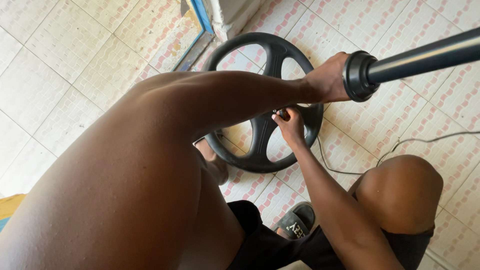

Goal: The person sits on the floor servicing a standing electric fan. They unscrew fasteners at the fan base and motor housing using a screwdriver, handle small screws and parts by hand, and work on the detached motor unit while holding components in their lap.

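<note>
The right hand is pinched shut around something small and dark at the hub of the base, where the spokes meet; what that small thing is cannot be told, since the fingertips cover most of it. The left hand is clenched around the lower end of the pole, just behind the black collar that rings the pole's foot.

From the right-hand pinch, the pole's foot lies up and to the right, near but apart; the collar is not seated on the hub. The long axis of the pole runs from the collar away to the upper right edge of the view, rising slightly, so the pole is held tilted rather than upright over the base. The hub is nearer to the right hand, which touches it; the left hand is held just above the far right part of the rim.

The base is a round black wheel-shaped piece with spokes, lying flat on the tiled floor. Its near rim is touched by a bare foot on the left. A thin grey cable trails over the tiles to the right of the base, past the right knee. A dark sandal is seen below the base, between the legs. A blue door frame stands beyond the base at the top.
</note>
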The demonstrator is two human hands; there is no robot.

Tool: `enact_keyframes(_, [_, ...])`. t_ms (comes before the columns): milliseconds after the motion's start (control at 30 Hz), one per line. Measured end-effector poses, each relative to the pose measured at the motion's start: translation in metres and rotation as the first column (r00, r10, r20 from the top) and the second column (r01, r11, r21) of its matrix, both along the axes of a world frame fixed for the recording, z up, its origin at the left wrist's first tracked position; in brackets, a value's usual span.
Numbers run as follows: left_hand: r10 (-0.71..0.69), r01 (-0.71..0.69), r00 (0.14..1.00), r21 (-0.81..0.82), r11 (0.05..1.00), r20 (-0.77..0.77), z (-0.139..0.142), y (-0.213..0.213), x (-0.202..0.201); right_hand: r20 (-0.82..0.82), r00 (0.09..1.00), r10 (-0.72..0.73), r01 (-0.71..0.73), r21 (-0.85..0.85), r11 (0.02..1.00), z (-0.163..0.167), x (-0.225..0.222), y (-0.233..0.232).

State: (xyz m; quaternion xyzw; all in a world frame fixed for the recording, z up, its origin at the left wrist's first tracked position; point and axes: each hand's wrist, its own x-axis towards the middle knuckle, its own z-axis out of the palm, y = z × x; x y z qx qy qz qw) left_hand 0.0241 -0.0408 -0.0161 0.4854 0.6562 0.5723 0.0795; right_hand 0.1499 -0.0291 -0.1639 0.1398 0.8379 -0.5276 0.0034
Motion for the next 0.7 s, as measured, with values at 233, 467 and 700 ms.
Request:
enact_keyframes(233, [-0.034, 0.034, 0.999, 0.001, 0.999, -0.009, -0.007, 0.03, -0.002, 0.013, 0.989, -0.15, 0.147, 0.123, 0.981, 0.007, -0.008, -0.013])
enact_keyframes(467, [0.011, -0.015, 0.999, -0.096, 0.995, -0.035, -0.002, 0.05, 0.006, 0.023, 0.98, -0.199, 0.186, 0.263, 0.947, -0.005, -0.018, -0.012])
enact_keyframes(700, [-0.057, 0.051, 0.997, -0.096, 0.994, -0.053, 0.006, 0.057, 0.01, -0.016, 0.96, -0.279, 0.274, -0.143, 0.951, 0.008, -0.001, -0.021])
